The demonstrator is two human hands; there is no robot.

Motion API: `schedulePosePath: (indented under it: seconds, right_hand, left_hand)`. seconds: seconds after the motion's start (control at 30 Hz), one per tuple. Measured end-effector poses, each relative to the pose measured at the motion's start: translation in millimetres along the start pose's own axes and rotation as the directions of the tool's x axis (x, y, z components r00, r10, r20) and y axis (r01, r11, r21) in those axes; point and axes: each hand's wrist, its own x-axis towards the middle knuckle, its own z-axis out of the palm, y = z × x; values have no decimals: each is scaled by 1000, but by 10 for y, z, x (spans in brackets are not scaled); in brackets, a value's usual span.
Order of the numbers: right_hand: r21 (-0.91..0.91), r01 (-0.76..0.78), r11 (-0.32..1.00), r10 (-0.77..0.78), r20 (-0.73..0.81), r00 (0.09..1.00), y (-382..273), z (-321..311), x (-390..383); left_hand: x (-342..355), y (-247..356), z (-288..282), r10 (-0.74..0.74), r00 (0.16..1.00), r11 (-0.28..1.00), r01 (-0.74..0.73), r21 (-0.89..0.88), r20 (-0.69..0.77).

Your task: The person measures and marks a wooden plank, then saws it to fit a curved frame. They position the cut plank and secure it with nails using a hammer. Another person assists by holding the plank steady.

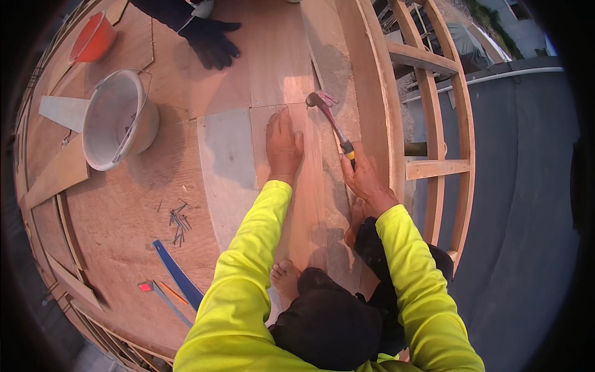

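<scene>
My left hand point(284, 149) lies flat on a narrow plywood strip point(304, 204), its fingers stretched toward a seam between boards. I see nothing held in it, though something small under the fingertips could be hidden. To its right, my right hand point(367, 178) is closed round the grip of a claw hammer point(333, 121) with a yellow and black handle. The hammer's head is just beyond and right of my left fingertips, close to the board seam. Whether it touches the wood I cannot tell.
Another person's dark-gloved hand point(214, 43) rests on the far boards. At left are a white bucket point(145, 127), an orange bowl point(93, 37), loose nails point(180, 220), a blue handsaw point(176, 273) and an orange pencil point(173, 292). A timber frame point(434, 111) borders the right edge.
</scene>
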Motion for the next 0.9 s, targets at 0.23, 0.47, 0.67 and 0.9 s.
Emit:
schedulePosePath:
  seconds: [0.23,0.47,0.67,0.9]
  right_hand:
    - [376,351,857,-133,-497,857,-335,117,-40]
    - [158,37,987,-22,-100,995,-174,-70,35]
    - [641,378,668,-54,-464,884,-171,317,-75]
    - [393,133,910,-11,-297,955,-547,13,-109]
  left_hand:
    - [-108,-53,-159,-54,994,998,56,-13,96]
    - [113,-68,-152,-80,993,996,84,-42,91]
    - [-24,-5,-129,-81,988,992,93,-89,133]
    - [-28,-111,-305,-66,990,996,73,-48,127]
